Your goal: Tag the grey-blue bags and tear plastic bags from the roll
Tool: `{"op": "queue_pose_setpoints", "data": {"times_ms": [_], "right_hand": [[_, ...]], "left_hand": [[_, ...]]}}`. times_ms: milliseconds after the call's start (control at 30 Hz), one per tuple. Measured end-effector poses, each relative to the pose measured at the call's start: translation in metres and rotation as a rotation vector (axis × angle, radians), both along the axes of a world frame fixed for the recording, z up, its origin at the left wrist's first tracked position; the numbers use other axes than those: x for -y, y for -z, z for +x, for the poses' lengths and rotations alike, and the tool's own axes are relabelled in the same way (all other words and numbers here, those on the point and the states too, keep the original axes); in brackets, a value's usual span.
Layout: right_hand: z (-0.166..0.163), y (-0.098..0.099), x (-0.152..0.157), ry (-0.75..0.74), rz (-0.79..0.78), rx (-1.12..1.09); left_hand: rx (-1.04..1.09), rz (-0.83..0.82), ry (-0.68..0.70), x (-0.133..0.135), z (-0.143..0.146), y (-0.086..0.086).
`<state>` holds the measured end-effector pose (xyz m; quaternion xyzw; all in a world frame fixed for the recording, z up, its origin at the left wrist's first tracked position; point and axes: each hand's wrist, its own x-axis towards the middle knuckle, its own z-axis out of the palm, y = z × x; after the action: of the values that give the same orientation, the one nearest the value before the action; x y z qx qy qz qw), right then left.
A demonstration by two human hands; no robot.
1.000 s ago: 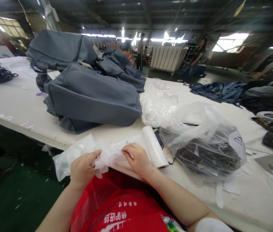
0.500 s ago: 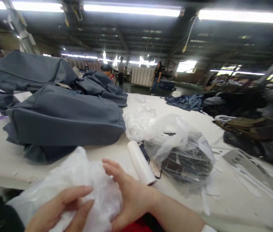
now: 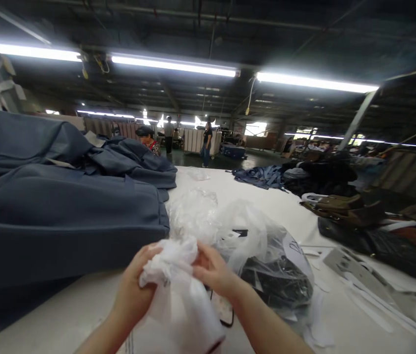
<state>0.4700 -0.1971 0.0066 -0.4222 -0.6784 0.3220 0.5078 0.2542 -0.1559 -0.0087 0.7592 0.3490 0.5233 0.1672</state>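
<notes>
A thin, translucent white plastic bag (image 3: 178,300) is gathered into a bunch at its top, in front of me over the table's near side. My left hand (image 3: 136,280) closes round the bunch from the left, and my right hand (image 3: 215,273) grips it from the right, with the fingertips partly hidden in the folds. The lower part of the bag hangs down between my forearms. Under its right side shows part of a phone (image 3: 224,309) in a patterned case. Just beyond my right hand lies a clear plastic bag (image 3: 278,275) full of black pieces.
Large blue-grey fabric bags (image 3: 71,221) are piled on the left of the white table (image 3: 285,209). Crumpled clear plastic (image 3: 193,209) lies ahead. At right are grey and white scraps (image 3: 363,280), dark bags (image 3: 373,246) and blue straps (image 3: 259,176). People stand far off.
Both hands have risen with the white plastic, which was spread low and is now bunched at its top. My view has tilted up and turned right. The white roll is now mostly hidden.
</notes>
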Motion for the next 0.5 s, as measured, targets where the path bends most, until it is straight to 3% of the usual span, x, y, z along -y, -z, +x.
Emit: {"op": "queue_pose_setpoints", "data": {"times_ms": [100,167,267,367,500], "right_hand": [[0.059,-0.008,-0.063,0.571,-0.003,0.013],[0.09,-0.008,-0.107,0.806,-0.13,0.075],[0.116,0.002,-0.155,0.887,-0.257,0.151],[0.129,0.024,-0.173,0.87,-0.328,0.273],[0.16,0.061,-0.166,0.878,-0.376,0.395]], "left_hand": [[0.155,-0.015,-0.199,-0.056,0.03,-0.02],[0.162,0.001,-0.246,-0.09,0.067,-0.032],[-0.024,-0.045,-0.238,-0.129,0.137,-0.03],[-0.165,-0.168,-0.275,-0.158,0.192,-0.006],[-0.296,-0.387,-0.392,-0.187,0.214,0.038]]}}
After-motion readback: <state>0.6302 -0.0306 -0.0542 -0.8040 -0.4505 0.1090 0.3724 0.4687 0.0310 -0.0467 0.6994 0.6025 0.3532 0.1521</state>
